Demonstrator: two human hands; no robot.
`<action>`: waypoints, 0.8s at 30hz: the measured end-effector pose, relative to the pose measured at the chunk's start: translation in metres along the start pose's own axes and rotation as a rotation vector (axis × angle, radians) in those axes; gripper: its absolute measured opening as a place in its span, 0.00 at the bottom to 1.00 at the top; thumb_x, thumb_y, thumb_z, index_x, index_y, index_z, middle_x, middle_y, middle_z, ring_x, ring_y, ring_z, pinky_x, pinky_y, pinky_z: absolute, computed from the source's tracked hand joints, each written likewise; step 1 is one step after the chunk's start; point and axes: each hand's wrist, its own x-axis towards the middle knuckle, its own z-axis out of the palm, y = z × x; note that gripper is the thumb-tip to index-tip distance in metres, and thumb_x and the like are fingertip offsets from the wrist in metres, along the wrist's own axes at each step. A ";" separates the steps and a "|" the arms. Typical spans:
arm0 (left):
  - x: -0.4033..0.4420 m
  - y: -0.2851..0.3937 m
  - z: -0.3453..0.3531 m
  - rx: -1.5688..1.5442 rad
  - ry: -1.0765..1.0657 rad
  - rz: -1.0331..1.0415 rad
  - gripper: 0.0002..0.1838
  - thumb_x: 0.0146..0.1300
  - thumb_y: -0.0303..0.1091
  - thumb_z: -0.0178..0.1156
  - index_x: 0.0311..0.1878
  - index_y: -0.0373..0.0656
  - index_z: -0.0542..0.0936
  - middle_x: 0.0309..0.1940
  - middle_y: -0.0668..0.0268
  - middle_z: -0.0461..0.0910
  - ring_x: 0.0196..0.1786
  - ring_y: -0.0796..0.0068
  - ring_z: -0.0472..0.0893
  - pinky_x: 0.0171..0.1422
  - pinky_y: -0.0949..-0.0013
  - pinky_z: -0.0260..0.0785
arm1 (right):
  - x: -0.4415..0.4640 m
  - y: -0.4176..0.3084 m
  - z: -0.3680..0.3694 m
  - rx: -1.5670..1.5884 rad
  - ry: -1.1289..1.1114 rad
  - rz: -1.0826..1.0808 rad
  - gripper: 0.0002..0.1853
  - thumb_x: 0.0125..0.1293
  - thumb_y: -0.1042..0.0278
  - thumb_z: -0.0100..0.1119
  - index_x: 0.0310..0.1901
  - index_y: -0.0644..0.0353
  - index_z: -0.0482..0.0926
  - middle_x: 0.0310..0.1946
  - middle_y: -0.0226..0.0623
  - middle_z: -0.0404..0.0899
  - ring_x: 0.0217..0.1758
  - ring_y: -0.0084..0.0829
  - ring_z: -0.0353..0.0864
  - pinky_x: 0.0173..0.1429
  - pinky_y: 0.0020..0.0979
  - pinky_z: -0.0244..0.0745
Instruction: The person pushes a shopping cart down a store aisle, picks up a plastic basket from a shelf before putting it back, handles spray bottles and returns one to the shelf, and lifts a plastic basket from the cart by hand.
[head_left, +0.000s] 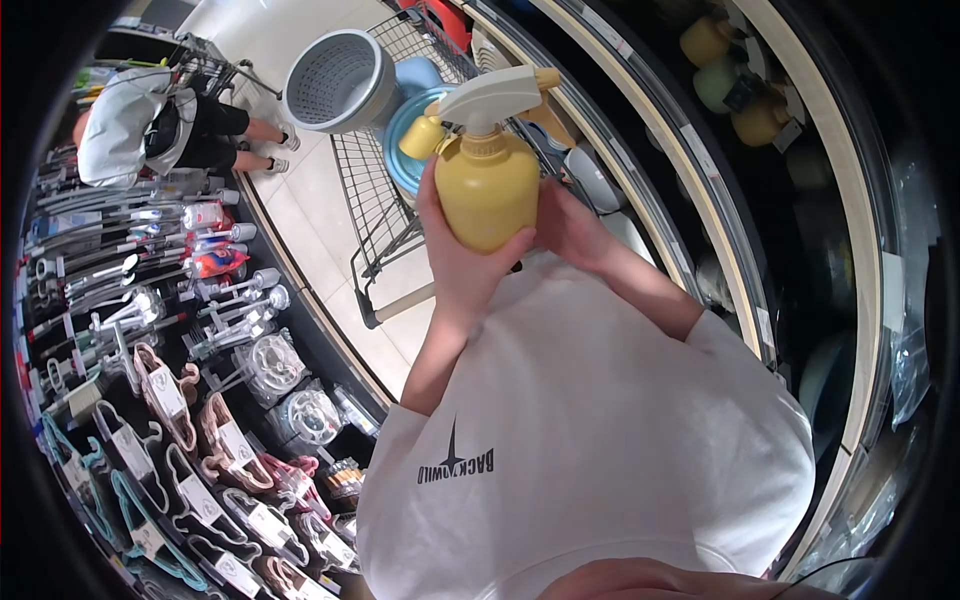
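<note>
A yellow spray bottle (pixel 487 190) with a pale trigger head (pixel 492 97) and yellow nozzle is held upright in front of my chest. My left hand (pixel 460 262) wraps round its left side and lower body. On the bottle's right side is my right hand (pixel 572 228), its fingers partly hidden behind the bottle. Just beyond, a smaller yellow object (pixel 421 138) shows against a blue round basin (pixel 400 165) in the wire shopping cart (pixel 362 190). A grey perforated basket (pixel 340 82) sits at the cart's left.
Racks of hangers (pixel 165 395) and packaged goods line the left. Curved shelves (pixel 700 160) run close on my right, with more spray bottles (pixel 760 120) at the upper right. Another person (pixel 150 125) stands beside a cart at the upper left. Pale tiles (pixel 310 215) cover the aisle floor.
</note>
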 end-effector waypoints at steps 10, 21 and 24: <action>-0.002 -0.020 -0.004 0.352 0.126 0.253 0.61 0.41 0.27 0.84 0.80 0.43 0.58 0.73 0.53 0.66 0.76 0.49 0.67 0.78 0.50 0.61 | -0.017 -0.036 0.012 -0.330 0.181 -0.682 0.26 0.77 0.63 0.58 0.72 0.60 0.69 0.67 0.41 0.74 0.64 0.33 0.79 0.64 0.36 0.75; 0.013 -0.039 -0.016 0.524 0.192 0.622 0.54 0.51 0.29 0.82 0.77 0.44 0.59 0.77 0.49 0.63 0.79 0.44 0.63 0.82 0.47 0.57 | -0.025 -0.046 0.011 -1.139 -0.029 -0.978 0.12 0.67 0.74 0.67 0.50 0.66 0.82 0.44 0.44 0.86 0.45 0.43 0.87 0.51 0.38 0.80; 0.012 -0.039 -0.012 0.478 0.047 0.470 0.55 0.54 0.27 0.80 0.80 0.39 0.55 0.79 0.50 0.61 0.80 0.49 0.64 0.83 0.50 0.57 | -0.031 -0.050 0.005 -1.165 0.044 -0.896 0.10 0.66 0.77 0.65 0.49 0.64 0.81 0.43 0.43 0.85 0.46 0.44 0.87 0.50 0.39 0.79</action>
